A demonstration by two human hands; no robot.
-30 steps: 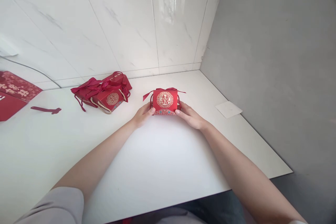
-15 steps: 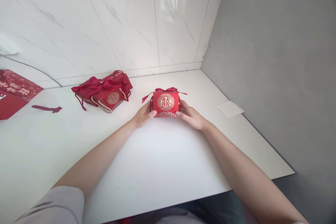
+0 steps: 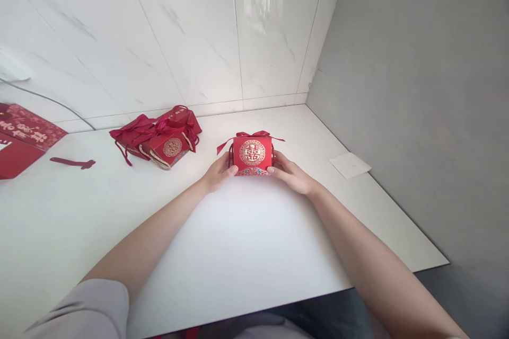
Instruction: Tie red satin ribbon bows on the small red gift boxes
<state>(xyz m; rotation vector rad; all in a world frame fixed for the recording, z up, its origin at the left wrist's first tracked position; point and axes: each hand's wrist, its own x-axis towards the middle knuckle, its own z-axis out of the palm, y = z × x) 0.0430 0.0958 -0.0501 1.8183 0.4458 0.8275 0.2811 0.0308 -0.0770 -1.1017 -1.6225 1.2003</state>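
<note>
Barely shifting from a second ago, the left hand (image 3: 218, 174) and right hand (image 3: 293, 176) are grasping the red box (image 3: 253, 154) by its sides toward the white table's far edge (image 3: 222, 113), so the handling is staying steady.

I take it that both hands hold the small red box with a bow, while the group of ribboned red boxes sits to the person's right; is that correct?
Not quite: the head view shows the group of ribboned red boxes to the person's left. The left hand and right hand do hold the small red box with a bow.
</note>
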